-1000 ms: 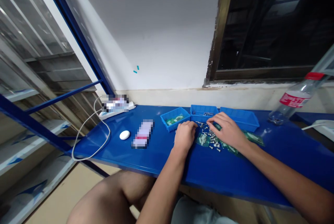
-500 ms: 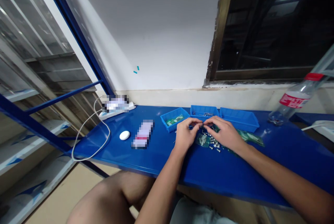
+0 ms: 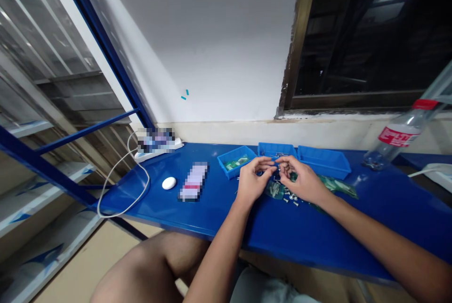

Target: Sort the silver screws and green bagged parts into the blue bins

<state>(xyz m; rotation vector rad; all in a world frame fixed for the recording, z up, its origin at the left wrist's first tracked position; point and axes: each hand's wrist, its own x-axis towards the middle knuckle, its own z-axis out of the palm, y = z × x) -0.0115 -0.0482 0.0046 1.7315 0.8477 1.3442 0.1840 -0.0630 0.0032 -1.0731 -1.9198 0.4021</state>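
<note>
My left hand is above the blue table, fingers curled and thumb bent in toward the other hand. Facing it, my right hand has its fingers bent toward its thumb. Their fingertips nearly meet; whatever small piece they hold is too small to name. Below and between them lie loose metal screws and a small green-tinted plastic bag with metal pieces inside. Another green plastic bag lies beyond my right wrist. My hands hide part of the pile.
Along the wall stand a blue tray with green bags, a blue tray with metal pins, and another blue tray. A red-capped bottle leans at right. At left are a white oval object, a blurred-out flat object and a cable.
The fingers of both hands have lifted and spread slightly at the tips, and my right thumb has shifted a little lower. The trays and bags have stayed in place.
</note>
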